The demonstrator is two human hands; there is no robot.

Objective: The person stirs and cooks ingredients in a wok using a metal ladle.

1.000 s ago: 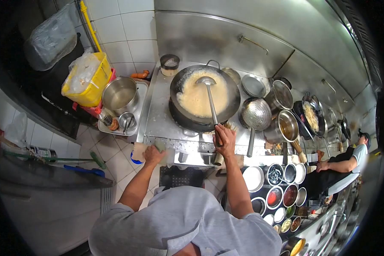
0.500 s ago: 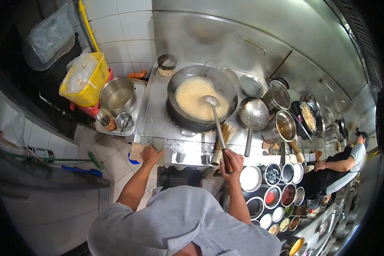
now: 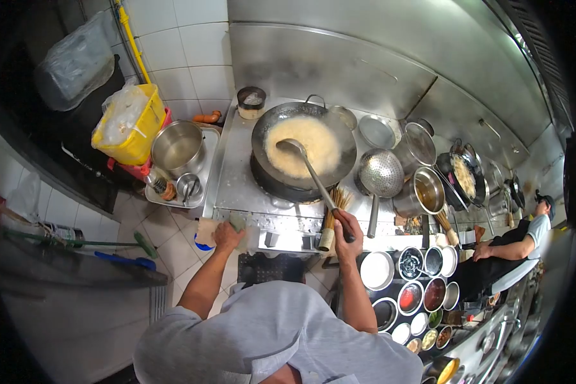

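Observation:
My right hand (image 3: 350, 232) is closed round the dark handle of a long metal ladle (image 3: 311, 168). The ladle's bowl rests in pale, bubbling food (image 3: 314, 142) inside a large black wok (image 3: 260, 131). A bamboo brush (image 3: 327, 238) lies just left of that hand. At the front edge of the stove, my left hand (image 3: 226, 237) is closed on a cloth (image 3: 207, 232), whose greenish part shows beside the fingers.
A perforated strainer (image 3: 381, 173) and metal pots (image 3: 427, 190) stand right of the wok. Several seasoning bowls (image 3: 377, 270) are at the lower right. A tray (image 3: 210, 168) with a steel pot (image 3: 177, 148) is on the left. A co-worker (image 3: 525, 240) stands far right.
The ladle has swung across the wok from the right to the left side of the food. My right hand moved back toward me, then slightly forward. My left hand stays on the cloth.

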